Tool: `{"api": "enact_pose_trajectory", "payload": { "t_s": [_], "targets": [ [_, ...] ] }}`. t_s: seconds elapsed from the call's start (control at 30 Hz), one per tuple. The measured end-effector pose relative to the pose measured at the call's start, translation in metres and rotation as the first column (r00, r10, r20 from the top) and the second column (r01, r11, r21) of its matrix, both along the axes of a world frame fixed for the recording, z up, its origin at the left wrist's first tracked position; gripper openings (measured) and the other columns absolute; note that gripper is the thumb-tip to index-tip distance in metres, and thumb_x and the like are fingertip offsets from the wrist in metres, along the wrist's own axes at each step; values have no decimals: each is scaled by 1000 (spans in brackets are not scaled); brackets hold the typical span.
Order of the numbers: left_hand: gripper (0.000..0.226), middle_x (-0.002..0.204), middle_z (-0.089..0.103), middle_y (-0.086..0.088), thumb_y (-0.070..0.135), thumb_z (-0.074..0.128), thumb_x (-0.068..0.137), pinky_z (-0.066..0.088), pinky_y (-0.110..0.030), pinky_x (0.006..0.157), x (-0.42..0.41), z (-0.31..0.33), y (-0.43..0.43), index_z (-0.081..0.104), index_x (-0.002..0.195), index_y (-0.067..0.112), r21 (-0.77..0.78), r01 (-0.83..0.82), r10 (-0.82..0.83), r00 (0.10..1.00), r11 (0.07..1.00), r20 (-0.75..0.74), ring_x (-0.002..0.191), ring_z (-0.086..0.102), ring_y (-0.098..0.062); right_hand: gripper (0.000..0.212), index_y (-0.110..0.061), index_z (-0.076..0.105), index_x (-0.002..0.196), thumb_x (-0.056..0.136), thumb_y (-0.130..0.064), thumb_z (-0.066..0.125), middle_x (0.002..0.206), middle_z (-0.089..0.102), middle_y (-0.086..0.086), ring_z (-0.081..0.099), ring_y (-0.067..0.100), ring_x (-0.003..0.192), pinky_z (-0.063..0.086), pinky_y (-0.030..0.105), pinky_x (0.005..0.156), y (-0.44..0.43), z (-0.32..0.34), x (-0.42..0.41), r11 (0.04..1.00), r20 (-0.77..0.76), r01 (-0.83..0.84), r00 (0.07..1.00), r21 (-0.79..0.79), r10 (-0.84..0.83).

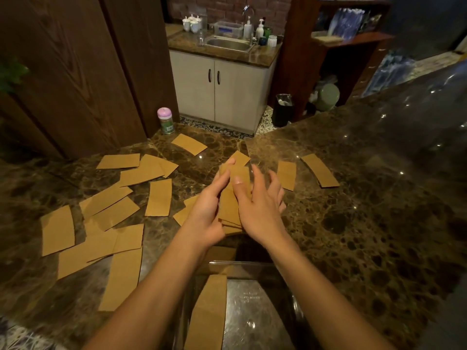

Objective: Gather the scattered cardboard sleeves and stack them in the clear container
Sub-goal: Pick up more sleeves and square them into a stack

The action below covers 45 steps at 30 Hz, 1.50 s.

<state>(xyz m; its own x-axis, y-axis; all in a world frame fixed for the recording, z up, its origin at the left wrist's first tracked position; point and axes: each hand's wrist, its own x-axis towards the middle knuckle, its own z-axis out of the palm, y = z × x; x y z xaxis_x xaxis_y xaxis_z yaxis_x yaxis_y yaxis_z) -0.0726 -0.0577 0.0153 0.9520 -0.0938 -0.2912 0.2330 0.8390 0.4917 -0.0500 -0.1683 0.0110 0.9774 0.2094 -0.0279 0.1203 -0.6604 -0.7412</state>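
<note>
— Closest to the camera, what sits at the bottom of the frame?
— Two bare forearms reach up the frame, and between them stands the clear container (252, 264) on the marble table (358, 223). One cardboard sleeve (209, 311) lies inside it, along its left side.
— And the hands?
— They meet just above centre, beyond the container, around a stack of sleeves (230, 210). The left hand (203, 213) has its grip closed on the stack: fingers curl round its left edge, one fingertip reaching the far end.
— The other one?
— The right hand (260, 205) lays its thumb flat on the stack's face. Its other fingers are spread to the right and blurred, so I cannot tell whether that grip closes on it.
— Where are the remaining ones?
— The scattered sleeves (111, 218) lie flat across the left half of the table, many overlapping. A pair of sleeves (286, 175) lies right of the hands, and a lone sleeve (189, 144) lies upper centre, near a pink-lidded jar (165, 120).
— Behind all that?
— A steel sink (228, 44) at top centre, a black bin (283, 109) on the floor to its lower right
</note>
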Motion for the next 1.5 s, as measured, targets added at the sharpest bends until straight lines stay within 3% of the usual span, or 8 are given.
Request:
{"api": "enact_pose_trajectory", "payload": {
  "t_s": [0.13,0.27,0.37,0.57,0.73,0.93,1.2,1.5],
  "targets": [
    [30,123,66,-15,35,49,102,54,-41,87,-17,15,-3,57,129,26,30,-65,63,996,997,64,102,66,-26,41,-21,52,141,107,-41,42,153,41,1,32,-15,136,25,0,105,-4,6,-33,900,307,-30,944,436,-118],
    [39,115,66,-14,47,45,101,58,-40,84,-37,32,-18,58,128,22,-73,-87,97,986,993,135,97,66,-24,28,-10,59,122,103,-26,48,131,59,9,52,11,131,43,20,105,0,9,-40,843,443,-52,867,535,-228],
    [45,124,65,-17,41,44,103,56,-38,90,-53,36,-27,58,137,14,142,-120,98,984,983,148,104,65,-27,27,-23,54,128,101,-19,55,129,58,3,62,20,117,57,44,92,-2,14,-44,812,412,-37,874,583,-256],
    [21,100,77,-15,21,62,95,63,-40,73,-67,53,-23,70,113,14,365,-213,187,977,906,105,86,76,-30,42,-23,60,137,97,-11,68,119,74,-7,73,10,108,61,26,85,-27,35,-53,723,145,-221,975,655,167],
    [18,104,77,-16,14,68,88,61,-44,83,-81,53,-22,69,106,17,410,-265,249,964,873,93,97,74,-30,34,-13,71,124,92,-2,73,113,78,0,74,15,107,61,28,85,-43,42,-50,703,99,-167,986,691,138],
    [21,90,79,-7,13,69,85,63,-31,65,-86,54,-23,65,105,17,422,-252,220,967,871,125,83,77,-20,36,-17,71,126,91,-26,75,117,78,5,74,25,111,61,49,92,-46,44,-50,654,-64,-87,977,751,204],
    [39,105,77,-10,15,75,82,62,-39,71,-89,46,-10,60,118,19,418,-254,272,962,872,17,93,76,-27,33,-21,72,118,85,-24,74,113,79,4,76,22,106,62,43,89,-60,46,-45,573,-181,62,972,817,153],
    [34,94,79,-9,6,72,80,63,-34,68,-90,52,-16,62,111,13,439,-239,236,970,866,60,86,76,-25,30,-23,73,121,92,-19,71,112,80,-2,76,18,104,64,36,81,-61,48,-47,643,-240,41,944,765,225]
  ]
}}
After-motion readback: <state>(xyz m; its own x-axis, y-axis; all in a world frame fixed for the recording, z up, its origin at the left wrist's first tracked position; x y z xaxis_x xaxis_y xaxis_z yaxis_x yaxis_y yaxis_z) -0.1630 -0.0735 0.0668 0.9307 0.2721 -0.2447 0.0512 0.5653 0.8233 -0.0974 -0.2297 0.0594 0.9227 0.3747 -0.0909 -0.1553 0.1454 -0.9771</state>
